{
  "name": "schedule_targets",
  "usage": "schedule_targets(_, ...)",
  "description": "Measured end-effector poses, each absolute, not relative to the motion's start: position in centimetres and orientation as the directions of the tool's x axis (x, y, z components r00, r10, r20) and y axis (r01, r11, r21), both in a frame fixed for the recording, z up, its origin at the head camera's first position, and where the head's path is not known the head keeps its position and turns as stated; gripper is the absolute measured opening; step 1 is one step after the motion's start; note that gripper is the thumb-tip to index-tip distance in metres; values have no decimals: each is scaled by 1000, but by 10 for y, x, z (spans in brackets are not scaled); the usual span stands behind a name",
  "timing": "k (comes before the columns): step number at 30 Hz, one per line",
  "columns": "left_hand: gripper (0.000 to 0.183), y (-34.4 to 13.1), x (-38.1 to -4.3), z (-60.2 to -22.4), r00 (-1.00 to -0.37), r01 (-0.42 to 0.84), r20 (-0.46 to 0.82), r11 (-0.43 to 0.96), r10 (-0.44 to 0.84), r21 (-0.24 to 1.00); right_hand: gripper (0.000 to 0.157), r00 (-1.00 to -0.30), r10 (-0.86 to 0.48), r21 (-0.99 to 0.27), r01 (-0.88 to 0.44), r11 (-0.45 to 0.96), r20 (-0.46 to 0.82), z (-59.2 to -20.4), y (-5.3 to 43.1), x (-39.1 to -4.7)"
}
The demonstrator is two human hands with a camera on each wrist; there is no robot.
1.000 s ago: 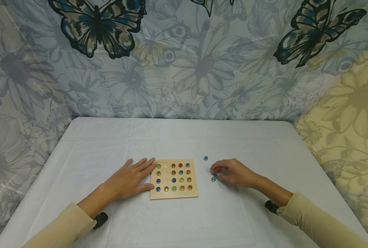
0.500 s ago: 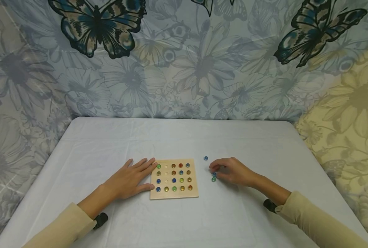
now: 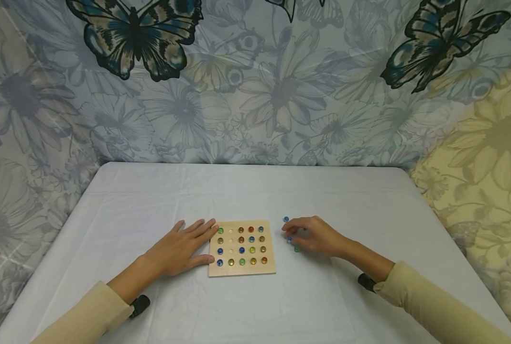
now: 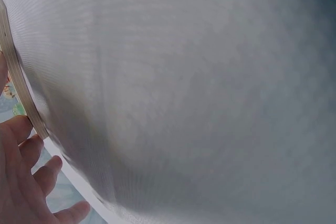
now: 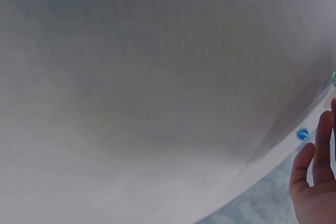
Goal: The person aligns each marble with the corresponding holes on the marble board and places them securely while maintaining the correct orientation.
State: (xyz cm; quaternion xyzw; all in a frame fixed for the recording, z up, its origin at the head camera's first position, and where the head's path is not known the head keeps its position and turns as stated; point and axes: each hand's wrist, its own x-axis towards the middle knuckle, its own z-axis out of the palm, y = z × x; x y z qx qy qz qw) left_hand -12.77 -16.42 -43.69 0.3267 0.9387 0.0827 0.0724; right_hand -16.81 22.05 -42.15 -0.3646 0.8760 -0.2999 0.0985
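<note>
A square wooden board (image 3: pixel 236 271) lies on the table with glass marbles in most of its holes. Bare holes show in its second column from the left. My left hand (image 3: pixel 185 248) rests spread at the board's left edge, its fingertips and thumb touching it. Right of the board, my right hand (image 3: pixel 313 236) pinches a blue marble (image 3: pixel 289 239) between thumb and fingers, low over the cloth. A green marble (image 3: pixel 297 249) lies just below that hand. Another blue marble (image 3: pixel 286 219) sits beyond the fingertips; the right wrist view also shows a blue marble (image 5: pixel 303 134).
White cloth (image 3: pixel 255 310) covers the table, which ends at a patterned fabric backdrop (image 3: pixel 281 95) with butterflies and flowers. Dark wrist cameras (image 3: pixel 140 306) stick out beneath both sleeves.
My right hand has moved left and slightly away from me, bringing the blue marble with it and leaving the green one behind. The left hand and board have stayed still.
</note>
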Motion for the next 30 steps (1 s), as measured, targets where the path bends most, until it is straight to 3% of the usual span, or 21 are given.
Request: schedule_targets(30, 79, -165, -129, -439, -776, 602, -88, 775, 625, 191, 34, -671, -737, -636, -604, 481, 79, -415, 151, -170)
